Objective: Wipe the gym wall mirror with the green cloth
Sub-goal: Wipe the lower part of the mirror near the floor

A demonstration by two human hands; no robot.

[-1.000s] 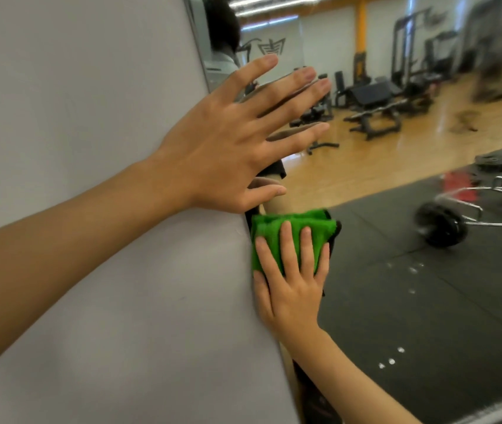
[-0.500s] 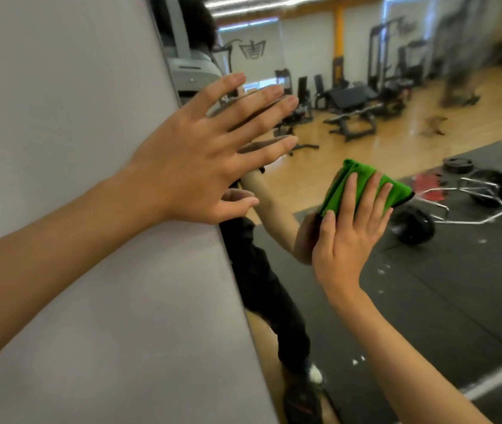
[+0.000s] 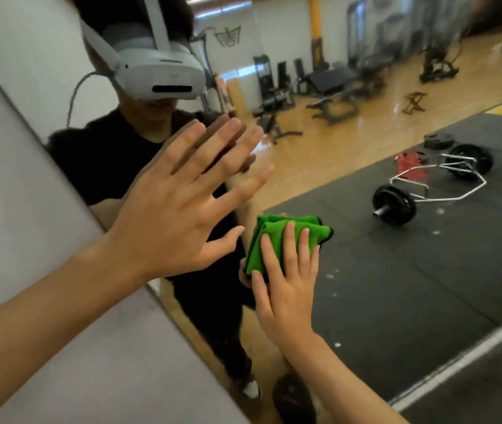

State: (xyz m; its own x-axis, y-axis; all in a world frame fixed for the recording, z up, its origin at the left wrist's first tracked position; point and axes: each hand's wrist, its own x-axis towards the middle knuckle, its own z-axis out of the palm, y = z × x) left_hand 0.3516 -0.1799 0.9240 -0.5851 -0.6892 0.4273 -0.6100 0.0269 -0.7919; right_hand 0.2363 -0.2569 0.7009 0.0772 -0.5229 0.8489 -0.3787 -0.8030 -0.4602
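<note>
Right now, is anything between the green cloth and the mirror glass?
Nothing visible: the right hand presses the green cloth flat on the mirror. Only the left hand, spread up-left of the cloth, would block a sweep that way.

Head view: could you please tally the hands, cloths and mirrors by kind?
Hands: 2 (left hand, right hand)
Green cloth: 1
Mirror: 1
Total: 4

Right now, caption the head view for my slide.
Right hand presses a folded green cloth against the gym wall mirror; left hand spread open above it.
</note>
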